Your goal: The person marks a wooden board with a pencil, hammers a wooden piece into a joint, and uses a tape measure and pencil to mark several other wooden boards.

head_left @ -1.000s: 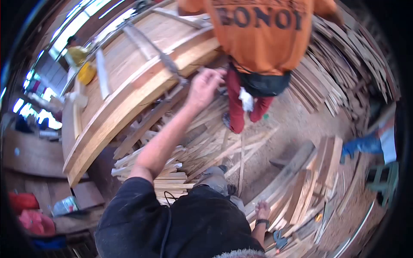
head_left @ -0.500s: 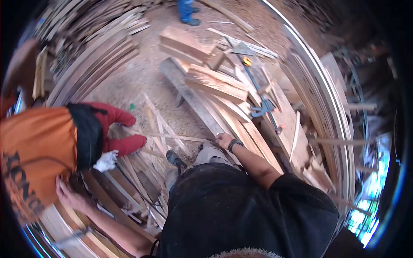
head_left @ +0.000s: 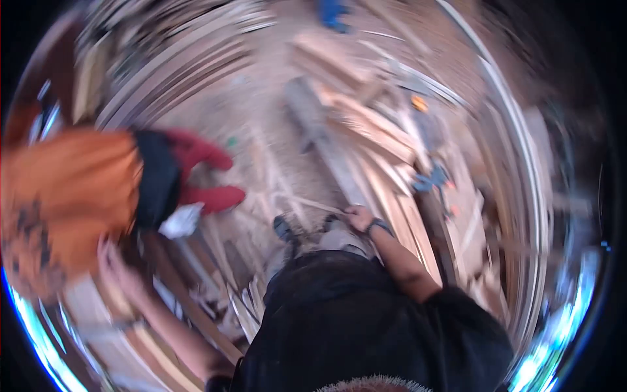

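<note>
My left hand (head_left: pixel 119 266) reaches out to the left, its fingers stretched and held against or right beside the lower back of a co-worker's orange shirt (head_left: pixel 78 186). Blur hides whether it presses the cloth. My right hand (head_left: pixel 358 218), with a dark band (head_left: pixel 379 225) at the wrist, is closed at the near end of a grey board (head_left: pixel 326 153). From its fingers a thin wooden strip (head_left: pixel 307 201) runs off to the left, low over the floor. The grip on the strip is partly blurred.
The co-worker bends over, a white glove (head_left: pixel 181 221) showing by the red trousers (head_left: pixel 212 199). Thick timber beams (head_left: pixel 372 127) and a blue clamp (head_left: pixel 431 179) lie to the right. Stacked planks (head_left: pixel 176 75) stand at the far left. Scrap strips litter the floor. Someone's blue trouser leg (head_left: pixel 333 14) shows far off.
The whole view has swung, so everything sits further right and the picture is more blurred. Both hands keep about the same places, left at the orange shirt, right at the strip.
</note>
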{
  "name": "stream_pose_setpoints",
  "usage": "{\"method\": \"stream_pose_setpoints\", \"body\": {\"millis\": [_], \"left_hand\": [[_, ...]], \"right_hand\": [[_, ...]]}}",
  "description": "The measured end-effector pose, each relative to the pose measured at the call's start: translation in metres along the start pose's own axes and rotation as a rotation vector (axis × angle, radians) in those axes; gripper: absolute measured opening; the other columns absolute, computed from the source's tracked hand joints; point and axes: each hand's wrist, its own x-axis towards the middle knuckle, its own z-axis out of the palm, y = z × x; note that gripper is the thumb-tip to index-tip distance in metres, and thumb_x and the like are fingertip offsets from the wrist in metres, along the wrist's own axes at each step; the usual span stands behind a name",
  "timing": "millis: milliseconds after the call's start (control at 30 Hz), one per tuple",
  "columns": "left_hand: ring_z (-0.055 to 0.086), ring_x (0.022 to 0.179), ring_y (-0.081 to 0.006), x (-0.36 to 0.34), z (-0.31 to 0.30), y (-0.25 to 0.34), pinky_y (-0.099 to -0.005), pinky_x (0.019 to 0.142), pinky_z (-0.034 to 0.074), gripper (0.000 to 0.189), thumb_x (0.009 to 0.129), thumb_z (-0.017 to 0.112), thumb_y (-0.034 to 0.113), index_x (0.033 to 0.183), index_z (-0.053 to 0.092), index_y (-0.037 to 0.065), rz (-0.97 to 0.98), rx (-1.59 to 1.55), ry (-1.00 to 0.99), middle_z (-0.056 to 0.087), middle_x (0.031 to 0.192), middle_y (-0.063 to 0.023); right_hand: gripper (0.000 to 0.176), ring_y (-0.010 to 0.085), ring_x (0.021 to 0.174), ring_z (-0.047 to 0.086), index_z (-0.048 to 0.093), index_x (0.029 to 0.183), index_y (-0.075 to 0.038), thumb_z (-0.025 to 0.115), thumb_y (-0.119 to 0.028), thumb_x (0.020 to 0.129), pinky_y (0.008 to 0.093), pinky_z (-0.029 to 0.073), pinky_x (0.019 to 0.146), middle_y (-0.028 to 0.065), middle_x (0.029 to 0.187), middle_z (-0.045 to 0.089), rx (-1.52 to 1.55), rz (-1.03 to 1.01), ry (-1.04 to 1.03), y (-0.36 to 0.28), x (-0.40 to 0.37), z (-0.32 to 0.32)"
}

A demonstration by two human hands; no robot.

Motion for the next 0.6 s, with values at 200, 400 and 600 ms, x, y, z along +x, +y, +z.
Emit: {"method": "stream_pose_setpoints", "body": {"millis": [200,400,600], "left_hand": [[0.057,0.130,-0.0255,-0.038,-0.013,0.039,-0.0384,0.111,0.044,0.016,0.100,0.068,0.016,0.108,0.068,0.003,0.262,0.376,0.062,0.057,0.147,-0.0164],[0.055,0.132,-0.0230,-0.125,-0.041,0.103,-0.0377,0.111,0.043,0.010,0.103,0.061,0.011,0.106,0.067,0.004,0.164,0.175,0.114,0.056,0.146,-0.0159],[0.066,0.108,-0.0132,-0.149,-0.120,0.117,-0.0308,0.098,0.051,0.011,0.106,0.056,0.009,0.109,0.066,0.003,0.201,0.212,0.301,0.062,0.137,-0.0144]], "right_hand": [[0.013,0.0083,0.061,0.058,0.068,0.108,-0.005,0.065,-0.015,0.101,0.0239,0.047,0.054,0.0003,0.081,0.066,0.287,0.148,-0.313,-0.005,0.052,-0.001],[0.027,0.0109,0.076,0.065,0.064,0.124,-0.003,0.067,-0.018,0.102,0.0248,0.052,0.064,0.0036,0.101,0.071,0.255,-0.059,-0.476,-0.135,0.071,0.015],[0.033,0.0104,0.089,0.064,0.063,0.129,0.002,0.067,-0.018,0.103,0.0242,0.052,0.079,0.0056,0.107,0.071,0.318,-0.576,-0.700,-0.364,0.020,0.061]]}}
